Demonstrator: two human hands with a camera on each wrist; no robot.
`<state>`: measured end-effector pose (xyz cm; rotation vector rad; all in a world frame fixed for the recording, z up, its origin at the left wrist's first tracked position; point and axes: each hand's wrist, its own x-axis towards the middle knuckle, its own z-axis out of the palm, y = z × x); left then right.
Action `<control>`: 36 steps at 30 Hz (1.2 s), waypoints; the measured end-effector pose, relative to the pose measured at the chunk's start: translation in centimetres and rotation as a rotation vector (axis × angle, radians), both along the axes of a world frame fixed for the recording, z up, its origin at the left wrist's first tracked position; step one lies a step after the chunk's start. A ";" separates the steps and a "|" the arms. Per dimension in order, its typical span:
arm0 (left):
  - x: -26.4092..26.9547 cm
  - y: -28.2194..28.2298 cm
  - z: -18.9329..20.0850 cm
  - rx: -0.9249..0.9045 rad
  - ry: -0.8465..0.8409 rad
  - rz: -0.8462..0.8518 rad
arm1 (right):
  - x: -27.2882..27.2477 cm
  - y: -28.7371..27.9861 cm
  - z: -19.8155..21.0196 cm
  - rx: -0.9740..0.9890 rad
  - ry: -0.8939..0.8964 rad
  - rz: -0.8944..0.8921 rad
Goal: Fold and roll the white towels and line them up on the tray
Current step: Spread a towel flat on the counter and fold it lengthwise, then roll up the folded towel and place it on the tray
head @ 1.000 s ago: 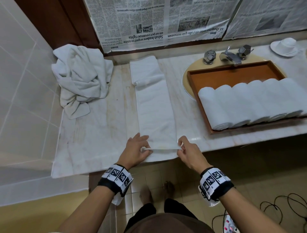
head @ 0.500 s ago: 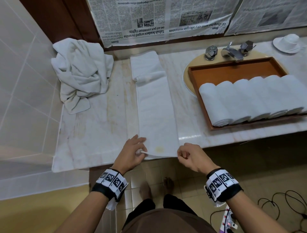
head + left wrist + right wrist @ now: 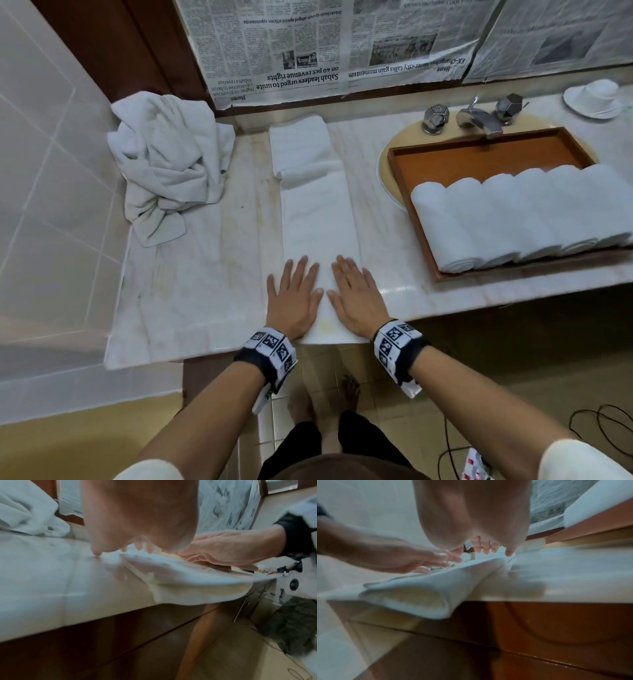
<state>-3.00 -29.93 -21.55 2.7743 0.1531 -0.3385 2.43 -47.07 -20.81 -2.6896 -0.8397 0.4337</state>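
Both hands, left hand (image 3: 295,299) and right hand (image 3: 354,297), lie flat with fingers straight on the folded towel (image 3: 317,219) along the counter (image 3: 191,274), smoothing it; next, I judge, rolling from its near end toward the tray (image 3: 479,154).

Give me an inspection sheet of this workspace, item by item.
Surface: marble counter, stained.
Job's things: folded towel strip overhanging the counter's near edge; six rolled towels in the wooden tray; crumpled towel pile at far left.
Clutter: cup and saucer.
Grippers: left hand and right hand flat on the strip.
Cables: black cable on the floor.
Surroundings: faucet, newspaper on the wall.
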 end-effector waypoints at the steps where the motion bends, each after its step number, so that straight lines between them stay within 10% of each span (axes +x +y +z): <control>1: 0.0 0.0 -0.3 0.049 0.004 -0.010 | 0.1 0.0 -0.5 -0.044 0.001 0.013; 15: 8.5 2.4 -0.2 -0.008 0.037 0.190 | 12.3 1.2 -0.6 -0.194 -0.010 -0.009; 22: 4.2 0.4 -0.8 0.029 0.006 0.126 | 5.3 1.1 -1.1 -0.118 -0.031 0.169; 30: 2.7 3.5 0.7 -0.079 -0.146 0.129 | 6.4 -2.0 -0.1 0.127 -0.184 -0.124; 36: 0.2 3.6 0.3 -0.161 -0.266 -0.038 | 2.8 -4.0 1.1 0.151 -0.131 0.210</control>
